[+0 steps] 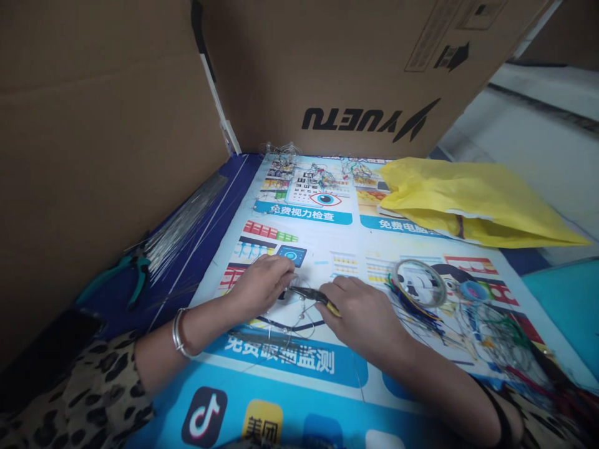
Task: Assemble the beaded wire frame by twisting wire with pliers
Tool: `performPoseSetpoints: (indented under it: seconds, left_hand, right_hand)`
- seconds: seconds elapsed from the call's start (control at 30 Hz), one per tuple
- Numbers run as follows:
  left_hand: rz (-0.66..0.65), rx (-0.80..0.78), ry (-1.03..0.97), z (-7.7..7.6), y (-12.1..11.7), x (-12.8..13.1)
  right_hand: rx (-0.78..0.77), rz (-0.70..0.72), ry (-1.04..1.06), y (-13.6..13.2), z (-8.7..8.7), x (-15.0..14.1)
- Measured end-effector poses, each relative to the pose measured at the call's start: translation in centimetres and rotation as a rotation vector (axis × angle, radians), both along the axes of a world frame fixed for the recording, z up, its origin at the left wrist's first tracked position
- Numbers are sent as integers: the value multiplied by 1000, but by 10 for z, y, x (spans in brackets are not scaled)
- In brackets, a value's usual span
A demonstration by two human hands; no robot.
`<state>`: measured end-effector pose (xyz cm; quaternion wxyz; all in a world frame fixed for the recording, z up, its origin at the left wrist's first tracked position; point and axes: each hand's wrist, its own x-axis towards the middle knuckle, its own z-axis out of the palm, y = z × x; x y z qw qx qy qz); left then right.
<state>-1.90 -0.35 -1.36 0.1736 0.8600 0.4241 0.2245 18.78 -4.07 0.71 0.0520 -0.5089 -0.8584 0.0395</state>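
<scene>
Left hand (262, 284) and right hand (367, 317) meet over a white-and-blue printed sheet with Chinese lettering (322, 242)

The right hand is closed around a small pair of pliers with dark metal jaws and yellow-and-black handles (306, 292), its nose pointing at the left fingertips. Whether the jaws grip anything is too small to tell. The left hand has its thumb and fingers pinched together on a thin, pale wire strung with small round beads (302, 305), which loops below the pliers, between the two hands and over the sheet. Two silver-coloured bangles (178, 333) circle the left wrist, just beyond a leopard-print sleeve (103, 380).

The sheet lies on a dark blue counter (199, 227). At its left edge, near a brown cardboard wall (103, 112), lie a sheaf of straight silvery wires (182, 218) and, touching its near end, a pair of teal-handled pliers (140, 280). Loose tangles of fine wire (322, 176) sit along the back of the sheet, before a second cardboard panel with upside-down black "YUETU" print (327, 75).

To the right of the right hand, a clear roll of tape (397, 274) lies beside a bundle of multicoloured wires (416, 307), with a larger mixed heap of wires (496, 340) nearer the sheet's right edge. A crumpled bright yellow bag (472, 187) rests behind them, across the far right of the sheet
</scene>
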Motion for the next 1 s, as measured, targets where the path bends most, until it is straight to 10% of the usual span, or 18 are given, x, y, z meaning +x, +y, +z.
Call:
performPoseSetpoints:
  seconds: [1.0]
  left_hand:
    - [5,-20,-44,-3,2,-2]
  right_hand:
    - [51,52,-67,-1,5,2]
